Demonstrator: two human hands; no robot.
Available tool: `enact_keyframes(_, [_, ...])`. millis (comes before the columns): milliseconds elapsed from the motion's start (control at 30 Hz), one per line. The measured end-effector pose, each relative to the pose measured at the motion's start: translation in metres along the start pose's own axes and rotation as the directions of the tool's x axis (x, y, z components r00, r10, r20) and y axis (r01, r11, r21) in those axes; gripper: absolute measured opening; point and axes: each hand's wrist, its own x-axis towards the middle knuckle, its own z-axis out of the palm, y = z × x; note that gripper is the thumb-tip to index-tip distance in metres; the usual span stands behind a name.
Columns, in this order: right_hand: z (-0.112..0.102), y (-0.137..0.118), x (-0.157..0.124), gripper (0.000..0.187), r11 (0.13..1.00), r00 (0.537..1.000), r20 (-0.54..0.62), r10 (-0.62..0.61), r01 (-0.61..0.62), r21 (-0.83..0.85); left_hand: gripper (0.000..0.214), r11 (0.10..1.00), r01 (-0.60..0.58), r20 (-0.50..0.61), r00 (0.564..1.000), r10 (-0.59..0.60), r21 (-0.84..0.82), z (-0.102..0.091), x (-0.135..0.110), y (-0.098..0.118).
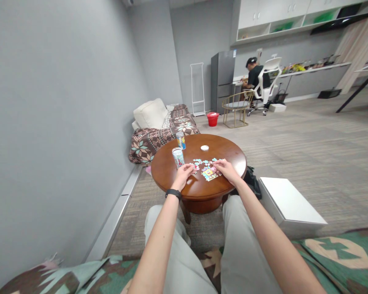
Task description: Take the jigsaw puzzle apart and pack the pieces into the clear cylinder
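On the round brown table [168, 170] lies a partly joined jigsaw puzzle [209, 174] with a yellow picture, and loose puzzle pieces [198, 161] spread behind it. My left hand [184, 174], a black band on its wrist, pinches a small puzzle piece left of the joined part. At the joined part's right side, my right hand [227, 170] has its thumb and fingers closed on a pinkish puzzle piece. Fingers partly hide both pieces. An open clear-rimmed can [178, 157] stands just behind my left hand. Farther back is a second, blue and yellow can [180, 141].
A round white lid [205, 148] lies toward the table's back. A white box [291, 200] sits on the floor at right, beside a dark bag [252, 181]. Behind are a patterned sofa [141, 147], a red bucket [212, 119] and a seated person [256, 75].
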Motion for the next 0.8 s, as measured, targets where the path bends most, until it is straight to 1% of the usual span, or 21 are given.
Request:
enact_keyframes(133, [0.0009,0.001,0.0005,0.033,0.999,1.0,-0.013,0.006,-0.005,0.044,0.034,1.0,-0.003,0.01,1.0,0.003,0.01,-0.0009,0.0013,-0.0013])
enact_keyframes(300, [0.0008,-0.0004,0.0,0.037,0.996,0.999,-0.036,0.04,-0.037,0.08,0.038,0.999,-0.022,0.02,1.0,0.021,0.024,-0.0014,0.0007,-0.0016])
enact_keyframes(467, [0.0003,-0.0034,-0.0025,0.039,1.0,0.999,-0.045,0.019,-0.018,0.026,0.038,1.0,-0.023,0.023,0.999,0.023,0.004,0.0004,-0.0014,0.0002])
enact_keyframes(600, [0.0006,-0.005,-0.0035,0.039,1.0,1.0,-0.004,0.019,-0.019,0.003,0.039,0.999,-0.031,0.022,0.999,0.031,-0.01,0.0018,-0.0027,0.0008])
enact_keyframes(667, [0.0009,-0.0047,-0.0034,0.038,1.0,1.0,0.01,0.028,-0.028,-0.002,0.038,1.0,-0.025,0.003,1.0,0.025,0.0,0.0017,-0.0023,0.0007])
enact_keyframes(800, [0.0018,-0.0035,-0.0026,0.036,0.999,1.0,-0.023,0.021,-0.02,0.048,0.034,0.999,0.014,-0.046,0.999,-0.012,0.032,-0.0001,-0.0006,0.0009])
